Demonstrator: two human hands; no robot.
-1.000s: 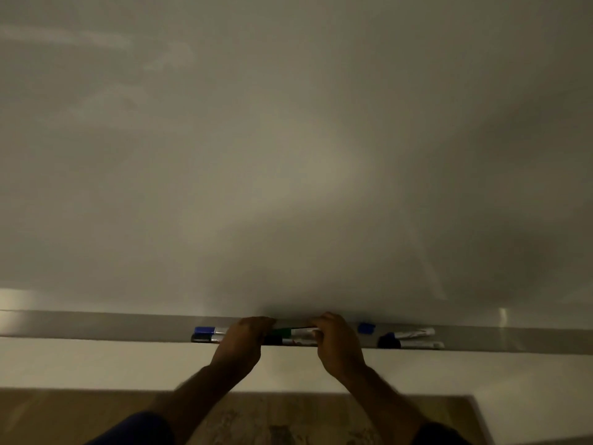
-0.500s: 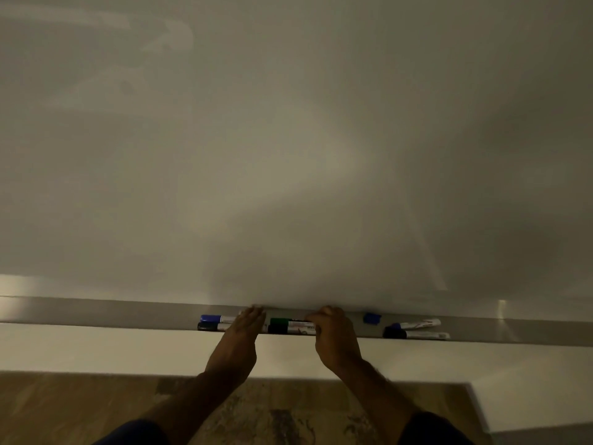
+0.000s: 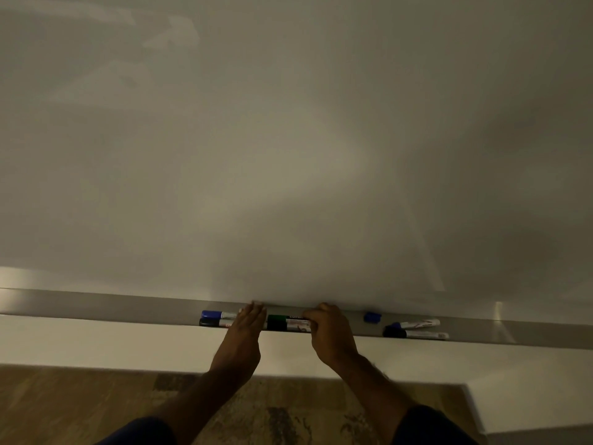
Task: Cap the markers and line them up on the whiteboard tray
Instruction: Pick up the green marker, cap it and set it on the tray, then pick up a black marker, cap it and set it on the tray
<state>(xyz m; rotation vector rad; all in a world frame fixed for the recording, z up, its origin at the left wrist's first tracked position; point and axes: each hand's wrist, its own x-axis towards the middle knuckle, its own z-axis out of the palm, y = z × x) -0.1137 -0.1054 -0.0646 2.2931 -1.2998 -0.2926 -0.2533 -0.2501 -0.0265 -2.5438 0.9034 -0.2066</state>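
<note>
A long grey whiteboard tray runs across the view under the whiteboard. On it lie a blue-capped marker and a black-capped marker at the left, and a green-capped marker with a black-capped one in the middle. My left hand lies flat with straight fingers between the two pairs. My right hand curls over the right ends of the middle pair. Further right lie an uncapped marker with a blue tip, a black-capped marker and a loose blue cap.
The large blank whiteboard fills the upper view. Below the tray is a pale wall strip, then a wooden floor and a patterned rug.
My left hand has flattened out, its fingers now straight on the tray. My right hand stays curled on the middle markers. The camera has tilted, so the tray sits slightly higher in view.
</note>
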